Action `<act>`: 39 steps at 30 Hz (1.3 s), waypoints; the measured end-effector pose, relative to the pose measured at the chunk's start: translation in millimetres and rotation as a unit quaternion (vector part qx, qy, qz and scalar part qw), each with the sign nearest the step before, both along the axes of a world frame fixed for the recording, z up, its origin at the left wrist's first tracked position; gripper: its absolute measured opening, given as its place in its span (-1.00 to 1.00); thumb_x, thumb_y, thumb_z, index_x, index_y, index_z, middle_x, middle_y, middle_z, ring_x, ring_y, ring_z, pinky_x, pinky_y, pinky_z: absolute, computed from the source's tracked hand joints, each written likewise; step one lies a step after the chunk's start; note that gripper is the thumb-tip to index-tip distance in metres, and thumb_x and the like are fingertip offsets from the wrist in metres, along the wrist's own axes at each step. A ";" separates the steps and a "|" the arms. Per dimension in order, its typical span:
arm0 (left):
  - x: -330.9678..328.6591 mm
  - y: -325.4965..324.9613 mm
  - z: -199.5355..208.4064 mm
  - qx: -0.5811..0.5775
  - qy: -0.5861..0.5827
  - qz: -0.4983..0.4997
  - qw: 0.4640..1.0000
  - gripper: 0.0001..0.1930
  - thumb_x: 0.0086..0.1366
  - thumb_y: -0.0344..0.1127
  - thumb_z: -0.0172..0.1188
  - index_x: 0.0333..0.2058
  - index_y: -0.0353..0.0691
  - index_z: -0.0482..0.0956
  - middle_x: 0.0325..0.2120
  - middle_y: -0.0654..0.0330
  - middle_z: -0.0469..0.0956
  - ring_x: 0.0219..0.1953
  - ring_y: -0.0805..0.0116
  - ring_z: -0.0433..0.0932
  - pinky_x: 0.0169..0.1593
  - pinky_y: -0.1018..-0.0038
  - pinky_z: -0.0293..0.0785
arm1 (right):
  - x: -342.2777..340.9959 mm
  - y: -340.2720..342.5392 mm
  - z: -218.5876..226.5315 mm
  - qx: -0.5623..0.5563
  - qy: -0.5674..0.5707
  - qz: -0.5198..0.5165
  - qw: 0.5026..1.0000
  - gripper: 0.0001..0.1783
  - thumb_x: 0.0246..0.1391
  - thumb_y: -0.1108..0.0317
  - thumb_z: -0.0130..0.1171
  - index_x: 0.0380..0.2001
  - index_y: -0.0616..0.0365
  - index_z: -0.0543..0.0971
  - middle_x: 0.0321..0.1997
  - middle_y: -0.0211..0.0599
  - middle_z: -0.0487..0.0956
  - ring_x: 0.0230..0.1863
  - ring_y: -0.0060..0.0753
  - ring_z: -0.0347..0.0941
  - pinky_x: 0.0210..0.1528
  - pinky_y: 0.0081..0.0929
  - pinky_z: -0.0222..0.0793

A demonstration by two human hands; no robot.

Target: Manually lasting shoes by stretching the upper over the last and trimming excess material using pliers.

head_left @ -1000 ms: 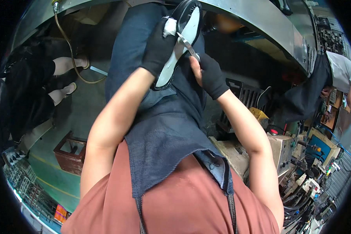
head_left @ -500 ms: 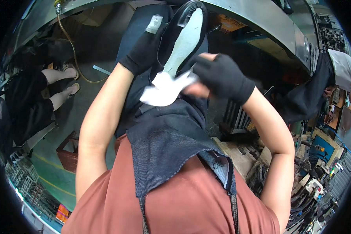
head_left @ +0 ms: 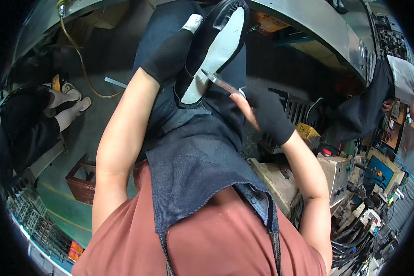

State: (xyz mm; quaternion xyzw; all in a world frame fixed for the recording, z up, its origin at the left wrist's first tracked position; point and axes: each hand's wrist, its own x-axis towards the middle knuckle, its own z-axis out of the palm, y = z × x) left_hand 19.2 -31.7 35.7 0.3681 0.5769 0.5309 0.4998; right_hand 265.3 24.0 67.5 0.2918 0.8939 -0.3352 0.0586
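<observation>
A black shoe (head_left: 196, 60) lies bottom up over my lap, toe away from me, with its pale insole board (head_left: 221, 49) exposed. My left hand (head_left: 172, 53), in a black glove with white tape round one finger, grips the shoe along its left side; most of its fingers are hidden behind it. My right hand (head_left: 266, 109), also in a black glove with bare fingertips, is closed on a slim metal hand tool (head_left: 223, 84) that looks like pliers. The tool's pointed end is over the insole near the heel.
A metal bench edge (head_left: 303, 23) curves across the far side. A thin hose (head_left: 80, 51) hangs at left above a brown stool (head_left: 82, 179). Another person's legs (head_left: 66, 115) show at left, and another person (head_left: 368, 101) is at right. Machinery (head_left: 336, 175) stands at my right.
The white piece by my right hand at the heel is out of view, uncovering the heel end of the insole. The metal tool now shows in that hand. The shoe has shifted slightly.
</observation>
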 end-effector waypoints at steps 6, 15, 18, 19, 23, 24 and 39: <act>29.5 33.0 -38.2 -0.056 0.187 0.155 0.968 -0.45 0.35 0.08 0.00 0.05 -0.32 0.38 -0.12 -0.25 0.53 -0.04 -0.18 0.51 0.01 0.15 0.41 | 43.8 -16.7 -23.9 -0.287 -0.017 -0.198 0.937 -0.45 0.30 -0.06 -0.05 -0.43 0.28 0.53 -0.65 -0.37 0.46 -0.60 -0.50 0.40 -0.49 -0.45 0.29; 36.6 25.7 -47.4 0.002 0.267 0.079 0.960 -0.16 0.14 0.05 0.30 0.23 -0.33 0.14 0.07 -0.27 0.38 0.11 -0.15 0.41 0.18 0.20 0.33 | -11.0 9.3 82.7 -0.214 0.267 -0.173 0.923 -0.53 0.34 0.03 -0.07 -0.45 0.22 0.48 -0.54 -0.46 0.42 -0.48 -0.63 0.37 -0.42 -0.57 0.31; 34.6 12.1 -50.8 0.059 0.175 0.030 0.982 0.01 -0.02 0.02 0.45 0.28 -0.30 0.07 0.17 -0.18 0.30 0.23 -0.02 0.32 0.26 0.26 0.25 | -13.2 27.5 6.3 -0.108 0.232 -0.144 0.956 -0.60 0.32 0.13 -0.03 -0.47 0.22 0.48 -0.61 -0.43 0.39 -0.54 -0.60 0.34 -0.47 -0.56 0.25; 30.9 2.0 -46.9 0.091 0.215 0.001 0.972 0.04 -0.03 0.01 0.47 0.29 -0.31 0.05 0.20 -0.19 0.26 0.26 -0.02 0.28 0.28 0.25 0.22 | -16.4 23.5 6.2 -0.108 0.233 -0.139 0.956 -0.60 0.32 0.13 -0.03 -0.47 0.22 0.48 -0.61 -0.43 0.39 -0.54 -0.60 0.34 -0.47 -0.56 0.25; 32.1 -18.8 -57.3 0.095 0.238 -0.004 0.967 0.15 -0.10 0.03 0.51 0.31 -0.34 -0.03 0.25 -0.21 0.15 0.32 -0.02 0.17 0.34 0.24 0.12 | -15.0 -11.4 6.6 -0.145 0.163 -0.245 0.945 -0.59 0.31 0.14 -0.03 -0.48 0.27 0.48 -0.66 -0.28 0.40 -0.60 -0.44 0.34 -0.49 -0.44 0.22; 34.9 -21.6 -61.4 0.096 0.241 0.017 0.966 0.16 -0.11 0.04 0.52 0.31 -0.34 -0.04 0.25 -0.22 0.16 0.32 -0.03 0.17 0.34 0.24 0.11 | -16.0 -17.8 6.1 -0.090 0.231 -0.204 0.947 -0.55 0.32 0.10 -0.06 -0.49 0.28 0.49 -0.65 -0.21 0.43 -0.60 -0.36 0.38 -0.49 -0.39 0.23; 17.1 -38.2 -31.2 -0.010 0.145 0.041 0.988 0.05 -0.13 -0.16 0.55 0.24 -0.37 0.05 0.12 -0.10 0.30 0.18 0.10 0.33 0.21 0.29 0.30 | -14.6 -7.5 -13.5 -0.278 0.137 -0.337 0.889 -0.43 0.30 -0.15 -0.12 -0.48 0.16 0.47 -0.61 -0.51 0.39 -0.57 -0.59 0.38 -0.49 -0.54 0.29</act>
